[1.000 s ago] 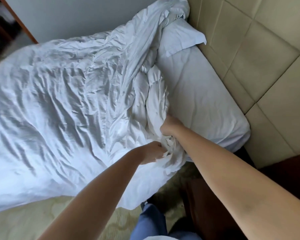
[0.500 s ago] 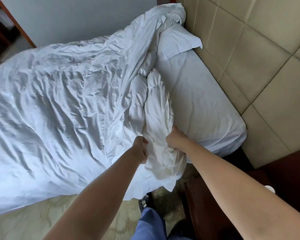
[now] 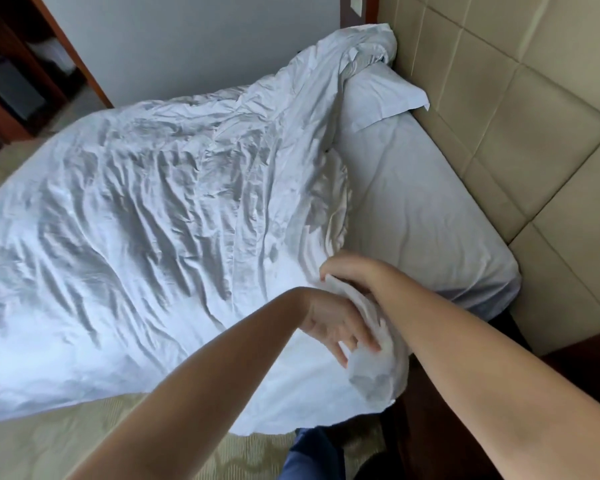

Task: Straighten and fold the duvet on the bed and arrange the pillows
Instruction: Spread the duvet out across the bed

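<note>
I see the right hand (image 3: 352,271) clutching the soft, light duvet (image 3: 160,216) corner; left hand (image 3: 336,327), fingers spread, touches the bunched edge.

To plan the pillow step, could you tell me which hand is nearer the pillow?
Right. The right hand grips the duvet corner nearer the pillow; the left hand sits lower, farther away.

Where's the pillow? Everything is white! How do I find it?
Start at the tan padded headboard and look down to the far corner of the bed. The pillow lies there, half under the bunched duvet. It is smooth with a pointed corner; the duvet is all wrinkles.
</note>
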Action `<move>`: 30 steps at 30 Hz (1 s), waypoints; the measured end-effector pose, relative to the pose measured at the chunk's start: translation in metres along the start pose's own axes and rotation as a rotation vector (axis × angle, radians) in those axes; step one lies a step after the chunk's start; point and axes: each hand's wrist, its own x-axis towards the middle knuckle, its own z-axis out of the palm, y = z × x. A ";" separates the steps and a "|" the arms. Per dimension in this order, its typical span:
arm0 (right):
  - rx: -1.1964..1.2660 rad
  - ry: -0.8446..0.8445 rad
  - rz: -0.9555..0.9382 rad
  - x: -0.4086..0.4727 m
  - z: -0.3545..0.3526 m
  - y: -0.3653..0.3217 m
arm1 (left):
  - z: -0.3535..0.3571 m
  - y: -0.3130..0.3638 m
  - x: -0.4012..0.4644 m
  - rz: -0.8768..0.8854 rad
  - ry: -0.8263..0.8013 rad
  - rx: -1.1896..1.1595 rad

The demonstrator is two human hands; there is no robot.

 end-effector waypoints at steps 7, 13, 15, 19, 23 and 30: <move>-0.032 -0.001 -0.034 -0.007 -0.006 0.026 | -0.049 -0.024 -0.007 -0.072 0.879 -0.105; -0.131 -0.213 -0.149 -0.011 0.007 0.029 | -0.073 0.005 0.013 0.284 1.163 -0.289; -0.119 -0.239 -0.143 -0.011 0.005 0.032 | -0.072 0.011 0.014 0.291 1.283 -0.200; 0.045 -0.190 -0.143 -0.010 -0.006 0.039 | -0.063 0.028 0.003 0.469 1.330 -0.292; 0.161 -0.081 -0.144 -0.013 -0.016 0.042 | -0.043 0.048 -0.005 0.571 0.950 -0.396; -0.213 -0.152 -0.152 -0.033 -0.025 0.039 | -0.051 0.054 0.003 0.399 0.992 -0.198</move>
